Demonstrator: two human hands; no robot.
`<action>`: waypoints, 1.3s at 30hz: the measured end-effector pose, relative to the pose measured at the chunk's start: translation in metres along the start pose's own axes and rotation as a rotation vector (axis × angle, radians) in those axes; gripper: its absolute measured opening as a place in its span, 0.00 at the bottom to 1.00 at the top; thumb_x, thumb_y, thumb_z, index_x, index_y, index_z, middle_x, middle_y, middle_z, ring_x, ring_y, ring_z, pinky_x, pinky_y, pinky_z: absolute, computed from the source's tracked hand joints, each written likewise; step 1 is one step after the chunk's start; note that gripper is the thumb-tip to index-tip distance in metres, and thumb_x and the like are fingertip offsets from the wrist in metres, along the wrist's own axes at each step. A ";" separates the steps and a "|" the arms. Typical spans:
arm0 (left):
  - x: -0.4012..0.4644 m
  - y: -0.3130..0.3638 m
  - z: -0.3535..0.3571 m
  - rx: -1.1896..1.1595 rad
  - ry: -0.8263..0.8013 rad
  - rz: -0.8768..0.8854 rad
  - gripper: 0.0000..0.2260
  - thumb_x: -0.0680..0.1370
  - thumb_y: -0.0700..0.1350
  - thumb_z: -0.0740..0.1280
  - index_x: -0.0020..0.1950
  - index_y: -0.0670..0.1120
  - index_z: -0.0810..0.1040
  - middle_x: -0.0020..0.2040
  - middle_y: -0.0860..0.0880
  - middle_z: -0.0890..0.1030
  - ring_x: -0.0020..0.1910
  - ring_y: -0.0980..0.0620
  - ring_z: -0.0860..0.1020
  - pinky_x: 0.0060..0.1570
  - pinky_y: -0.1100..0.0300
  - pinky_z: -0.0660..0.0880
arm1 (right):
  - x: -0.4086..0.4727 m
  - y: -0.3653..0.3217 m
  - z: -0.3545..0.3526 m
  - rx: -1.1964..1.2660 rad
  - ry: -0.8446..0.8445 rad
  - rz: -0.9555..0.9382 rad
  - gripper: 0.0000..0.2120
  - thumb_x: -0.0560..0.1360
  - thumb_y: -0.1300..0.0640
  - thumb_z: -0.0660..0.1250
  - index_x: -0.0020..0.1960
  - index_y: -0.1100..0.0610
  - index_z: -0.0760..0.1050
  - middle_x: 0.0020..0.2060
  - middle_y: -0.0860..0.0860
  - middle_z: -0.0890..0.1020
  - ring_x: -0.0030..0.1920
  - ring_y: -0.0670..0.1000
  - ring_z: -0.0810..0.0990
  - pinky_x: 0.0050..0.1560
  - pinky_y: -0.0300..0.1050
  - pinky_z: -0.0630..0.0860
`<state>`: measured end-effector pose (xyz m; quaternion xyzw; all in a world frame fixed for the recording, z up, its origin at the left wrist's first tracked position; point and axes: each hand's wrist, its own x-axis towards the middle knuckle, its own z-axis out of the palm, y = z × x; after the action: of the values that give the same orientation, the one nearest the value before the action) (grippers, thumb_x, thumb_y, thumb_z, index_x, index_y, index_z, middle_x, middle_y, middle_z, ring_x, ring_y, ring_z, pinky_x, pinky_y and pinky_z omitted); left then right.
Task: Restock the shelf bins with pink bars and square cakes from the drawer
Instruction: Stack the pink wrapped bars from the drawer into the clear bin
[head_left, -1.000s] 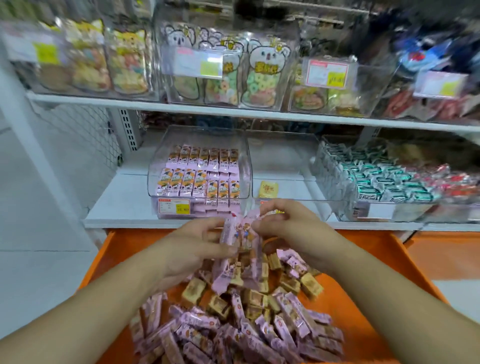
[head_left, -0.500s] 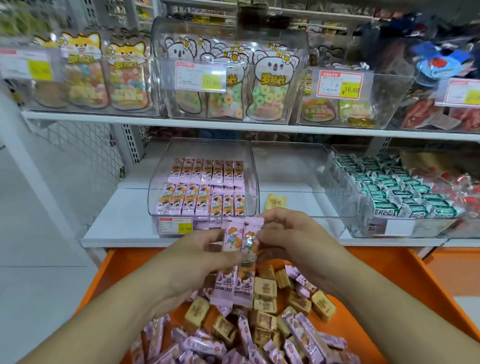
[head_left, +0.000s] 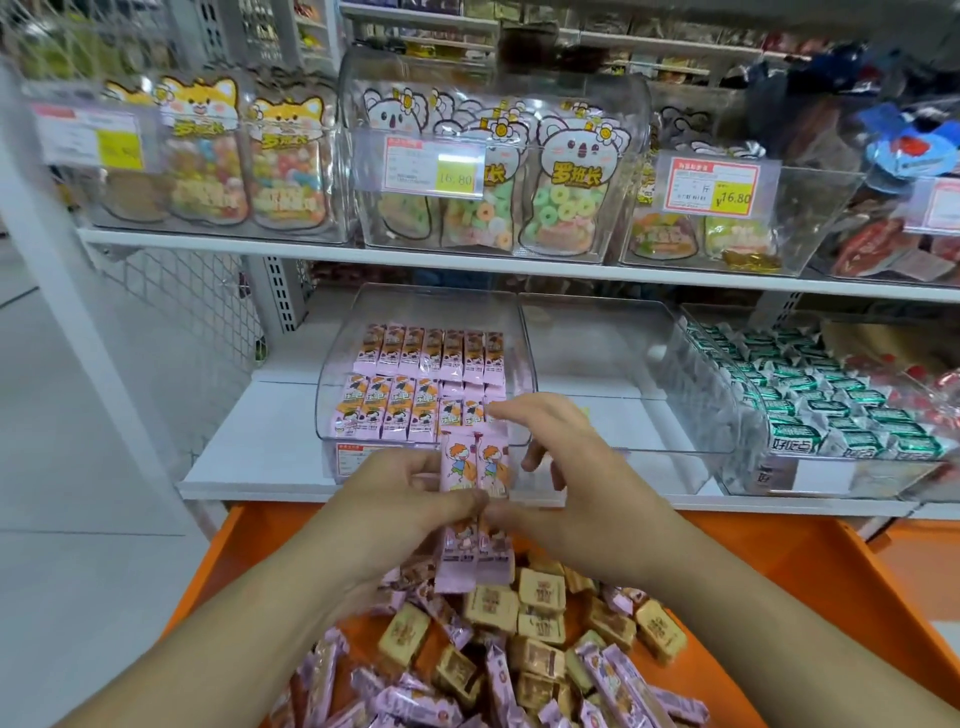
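Note:
Two pink bars (head_left: 475, 467) stand upright side by side between my hands, just in front of the clear shelf bin (head_left: 332, 374) that holds rows of pink bars. My left hand (head_left: 400, 514) pinches them from the left at mid-height. My right hand (head_left: 561, 483) pinches them with the thumb from the right, its fingers spread above them. Below lies the orange drawer (head_left: 810, 582), heaped with loose pink bars (head_left: 613, 686) and tan square cakes (head_left: 540, 592).
A second clear bin (head_left: 597, 343) right of the pink one looks nearly bare. Further right a bin of green-wrapped sweets (head_left: 810, 410). The upper shelf (head_left: 467, 260) carries bins of bagged candy with price tags. White floor lies to the left.
Both hands have lifted the two pink bars up from the drawer pile toward the front of the pink-bar bin. My right hand's fingers have spread.

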<state>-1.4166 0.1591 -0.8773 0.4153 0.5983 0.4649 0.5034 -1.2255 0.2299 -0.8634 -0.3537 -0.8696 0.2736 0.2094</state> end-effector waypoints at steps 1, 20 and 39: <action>0.002 0.001 0.000 -0.013 0.019 0.011 0.07 0.74 0.38 0.78 0.44 0.49 0.83 0.35 0.59 0.86 0.36 0.65 0.84 0.38 0.69 0.77 | 0.000 -0.003 0.001 -0.006 -0.053 -0.028 0.41 0.72 0.44 0.80 0.79 0.41 0.64 0.70 0.33 0.63 0.65 0.38 0.70 0.60 0.33 0.70; 0.044 0.015 -0.019 0.066 0.088 -0.006 0.15 0.73 0.57 0.74 0.54 0.50 0.86 0.51 0.45 0.86 0.53 0.48 0.84 0.62 0.45 0.80 | 0.064 0.004 0.010 -0.083 0.019 0.006 0.52 0.60 0.38 0.86 0.78 0.45 0.66 0.66 0.34 0.65 0.59 0.35 0.72 0.60 0.33 0.71; 0.092 -0.030 -0.043 1.004 0.063 0.309 0.23 0.87 0.58 0.51 0.83 0.61 0.56 0.84 0.61 0.54 0.83 0.53 0.50 0.81 0.47 0.51 | 0.152 0.033 0.033 -0.424 -0.160 0.136 0.47 0.72 0.42 0.78 0.83 0.54 0.60 0.78 0.49 0.63 0.74 0.52 0.68 0.72 0.46 0.69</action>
<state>-1.4733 0.2352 -0.9242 0.6746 0.6940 0.2019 0.1499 -1.3278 0.3495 -0.8830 -0.4247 -0.8956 0.1256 0.0421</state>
